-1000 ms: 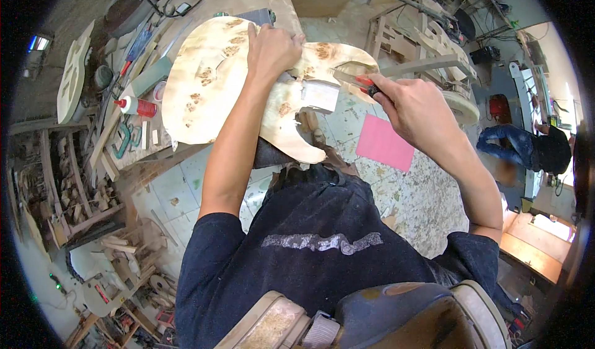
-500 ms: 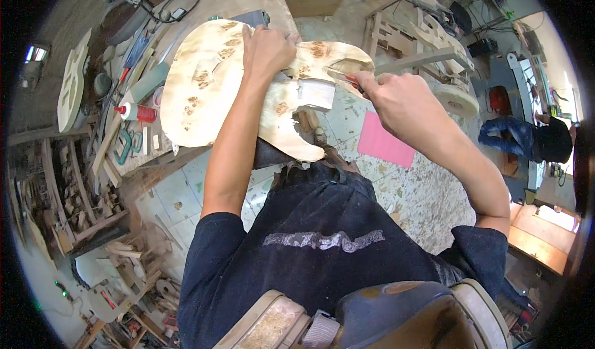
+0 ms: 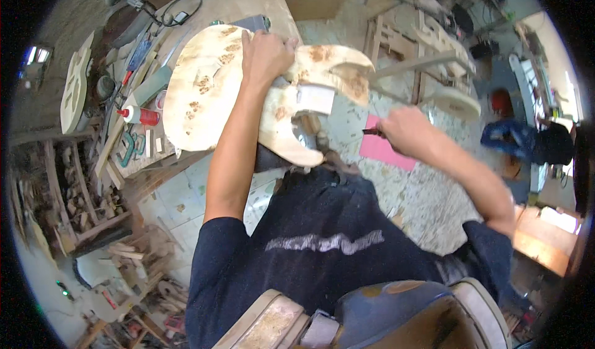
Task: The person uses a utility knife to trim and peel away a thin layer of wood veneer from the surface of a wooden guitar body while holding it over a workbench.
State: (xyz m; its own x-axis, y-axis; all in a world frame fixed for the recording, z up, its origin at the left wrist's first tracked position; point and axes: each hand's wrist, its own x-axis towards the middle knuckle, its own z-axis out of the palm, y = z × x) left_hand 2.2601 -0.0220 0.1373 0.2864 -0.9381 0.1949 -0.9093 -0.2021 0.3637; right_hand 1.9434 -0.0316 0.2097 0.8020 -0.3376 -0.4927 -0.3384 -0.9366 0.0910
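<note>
A pale wooden guitar body (image 3: pixel 201 95) with brown burl figure lies at the bench corner, its two horns sticking out over the floor to the right. My left hand (image 3: pixel 266 58) presses on it near the far edge, fingers curled down and their tips partly hidden. Between the horns sits a whitish block (image 3: pixel 315 99) at the neck end. Off to the right of the body, apart from it, my right hand (image 3: pixel 406 132) is closed around a small dark hand tool (image 3: pixel 372 131). Motion blur hides the tool's exact kind.
On the bench (image 3: pixel 248 2) are a red-and-white glue bottle (image 3: pixel 137 115), a green clamp (image 3: pixel 128 149) and wood strips. A pink sheet (image 3: pixel 387 154) lies on the floor. Another guitar body (image 3: pixel 75 89) stands at left. A person (image 3: pixel 527 141) is at the far right.
My right hand has drawn back from the horn, down and to the right, taking the tool off the wood. The left hand stays on the guitar body.
</note>
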